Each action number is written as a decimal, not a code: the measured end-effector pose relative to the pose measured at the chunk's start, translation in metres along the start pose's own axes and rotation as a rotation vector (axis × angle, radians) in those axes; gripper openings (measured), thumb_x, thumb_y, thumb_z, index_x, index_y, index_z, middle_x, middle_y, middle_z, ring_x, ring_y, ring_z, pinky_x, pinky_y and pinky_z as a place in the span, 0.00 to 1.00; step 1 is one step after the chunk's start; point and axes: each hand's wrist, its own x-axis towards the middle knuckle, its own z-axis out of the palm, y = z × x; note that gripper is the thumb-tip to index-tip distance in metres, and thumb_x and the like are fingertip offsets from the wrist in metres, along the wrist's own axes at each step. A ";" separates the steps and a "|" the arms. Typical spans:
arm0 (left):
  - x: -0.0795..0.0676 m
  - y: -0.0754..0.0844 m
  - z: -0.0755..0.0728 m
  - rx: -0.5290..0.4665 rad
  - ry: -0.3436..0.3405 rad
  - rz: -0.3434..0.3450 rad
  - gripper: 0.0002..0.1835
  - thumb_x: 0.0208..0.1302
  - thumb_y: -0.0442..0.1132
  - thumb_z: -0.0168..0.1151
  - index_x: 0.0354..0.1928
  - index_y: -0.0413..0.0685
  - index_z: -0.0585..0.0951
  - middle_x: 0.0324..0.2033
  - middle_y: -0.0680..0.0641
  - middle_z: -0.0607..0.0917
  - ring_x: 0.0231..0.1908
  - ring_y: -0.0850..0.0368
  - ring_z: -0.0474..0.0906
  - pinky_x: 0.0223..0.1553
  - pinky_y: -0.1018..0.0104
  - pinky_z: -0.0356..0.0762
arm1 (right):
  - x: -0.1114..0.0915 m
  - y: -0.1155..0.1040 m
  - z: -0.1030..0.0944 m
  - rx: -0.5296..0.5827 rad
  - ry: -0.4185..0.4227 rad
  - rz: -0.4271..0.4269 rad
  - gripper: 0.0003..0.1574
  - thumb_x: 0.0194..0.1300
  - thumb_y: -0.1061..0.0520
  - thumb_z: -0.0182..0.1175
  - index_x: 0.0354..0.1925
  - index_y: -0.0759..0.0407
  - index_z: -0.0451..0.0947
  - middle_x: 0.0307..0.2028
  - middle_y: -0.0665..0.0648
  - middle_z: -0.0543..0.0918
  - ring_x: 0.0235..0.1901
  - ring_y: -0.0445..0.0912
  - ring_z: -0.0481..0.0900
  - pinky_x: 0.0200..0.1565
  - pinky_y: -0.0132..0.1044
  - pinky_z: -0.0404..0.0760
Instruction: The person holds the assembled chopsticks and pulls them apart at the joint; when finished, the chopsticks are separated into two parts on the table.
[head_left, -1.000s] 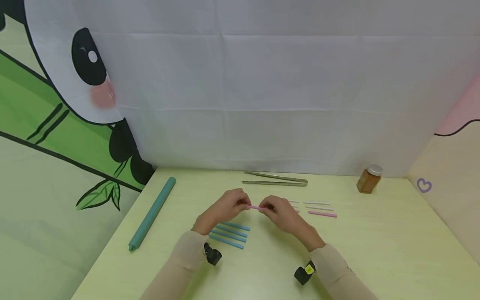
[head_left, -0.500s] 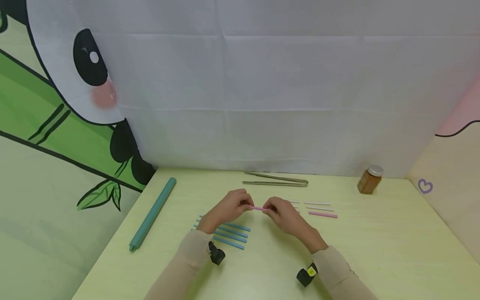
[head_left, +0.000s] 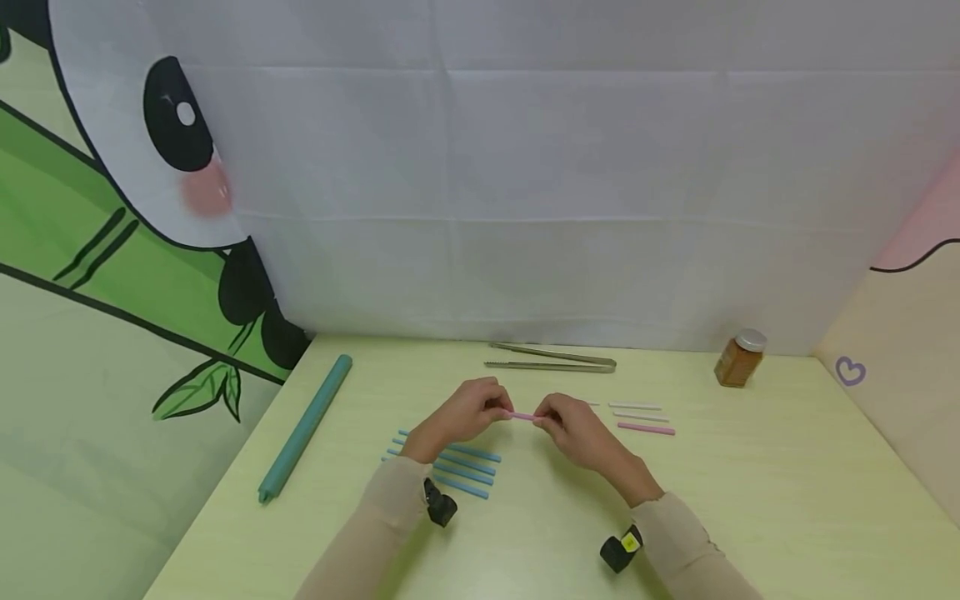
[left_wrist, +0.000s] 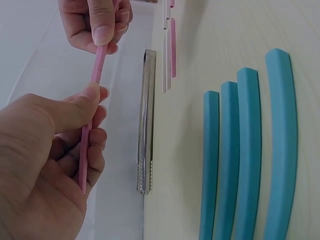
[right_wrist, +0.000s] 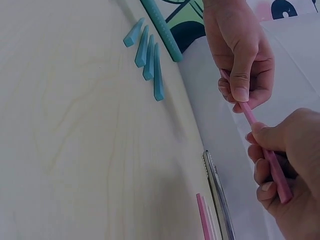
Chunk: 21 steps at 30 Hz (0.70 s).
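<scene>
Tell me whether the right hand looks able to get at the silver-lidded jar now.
Probably yes, once freed: the right hand holds a pink stick with the left hand. Only thin sticks lying flat appear between the right hand and the jar, so the way looks open.

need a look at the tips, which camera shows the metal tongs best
The left wrist view: the metal tongs appear close up and whole, toothed tips included. The head view shows them whole but small; the right wrist view cuts off their bend at its bottom edge.
</scene>
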 end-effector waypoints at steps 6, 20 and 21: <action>0.004 -0.001 0.003 -0.032 0.005 -0.028 0.03 0.64 0.37 0.62 0.34 0.46 0.83 0.29 0.51 0.78 0.27 0.65 0.70 0.30 0.73 0.70 | 0.001 0.002 -0.005 0.007 0.004 -0.011 0.03 0.68 0.59 0.57 0.37 0.58 0.77 0.31 0.55 0.79 0.25 0.39 0.68 0.28 0.30 0.70; 0.008 0.004 0.005 -0.047 0.022 -0.039 0.03 0.63 0.37 0.63 0.34 0.46 0.83 0.28 0.52 0.77 0.26 0.65 0.71 0.29 0.73 0.71 | -0.005 0.003 -0.008 -0.001 0.036 -0.004 0.03 0.68 0.59 0.57 0.37 0.58 0.76 0.31 0.54 0.79 0.26 0.38 0.69 0.28 0.30 0.71; 0.008 0.003 0.005 -0.049 0.018 -0.036 0.03 0.64 0.37 0.62 0.34 0.46 0.83 0.28 0.51 0.77 0.27 0.64 0.71 0.30 0.73 0.71 | -0.005 0.004 -0.009 -0.003 0.038 -0.008 0.03 0.69 0.59 0.57 0.37 0.58 0.76 0.31 0.53 0.79 0.26 0.38 0.69 0.28 0.30 0.71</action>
